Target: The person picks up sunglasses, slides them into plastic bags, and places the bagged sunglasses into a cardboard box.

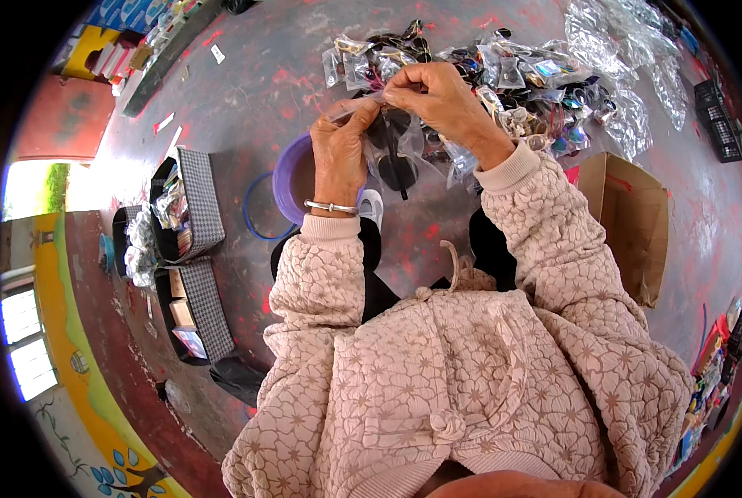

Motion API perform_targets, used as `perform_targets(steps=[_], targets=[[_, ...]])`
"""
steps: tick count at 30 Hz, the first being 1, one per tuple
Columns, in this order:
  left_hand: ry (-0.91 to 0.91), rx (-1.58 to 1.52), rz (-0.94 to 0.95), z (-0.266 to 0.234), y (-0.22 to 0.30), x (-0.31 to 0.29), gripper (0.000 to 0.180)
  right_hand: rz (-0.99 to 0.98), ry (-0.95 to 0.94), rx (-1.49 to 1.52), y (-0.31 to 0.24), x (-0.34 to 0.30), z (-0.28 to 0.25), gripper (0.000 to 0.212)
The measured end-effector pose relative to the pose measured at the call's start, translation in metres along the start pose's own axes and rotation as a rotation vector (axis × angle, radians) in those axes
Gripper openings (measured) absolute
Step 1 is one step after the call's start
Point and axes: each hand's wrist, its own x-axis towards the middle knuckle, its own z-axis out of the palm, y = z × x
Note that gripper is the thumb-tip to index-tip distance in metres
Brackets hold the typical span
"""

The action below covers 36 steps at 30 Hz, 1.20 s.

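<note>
Sunglasses (398,172), dark-lensed by the look of it, are being dangled inside a clear plastic bag (422,148) right out front, above the floor and just right of the purple bucket (282,183). Their long axis is running roughly top to bottom in the view, with one lens being aimed back toward the person and the other end being tucked up by the fingers. Which way the lenses are facing can't really be told. Bag's top edge is being pinched by both sides: left hand (342,153) with thumb against fingers, right hand (436,95) same deal, hardly any gap. Progress-wise, the glasses are already being enclosed by the bag, so that bit's looking done; whether the mouth is being sealed or peeled apart can't be told. Farther out, a big heap of eyewear (551,70), partly bagged, is being left lying there, so plenty is probably remaining. Off to its right, loose clear plastic (593,40) is being spread around.
</note>
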Motion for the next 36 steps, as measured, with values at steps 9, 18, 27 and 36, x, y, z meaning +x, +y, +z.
perform_targets(steps=[9,18,27,36], targets=[[0.008,0.08,0.032,-0.003,-0.004,0.0,0.007,-0.064,-0.045,-0.074,0.003,0.0,0.0,0.017],[0.033,0.346,0.155,0.006,0.004,-0.004,0.009,-0.127,-0.055,-0.186,-0.008,-0.003,-0.003,0.014],[0.058,0.368,0.149,-0.009,-0.001,0.004,0.02,-0.122,0.021,-0.264,-0.005,-0.002,-0.008,0.013],[0.062,0.616,0.351,0.005,0.007,-0.004,0.01,-0.137,0.133,-0.317,0.003,-0.003,-0.003,0.014]])
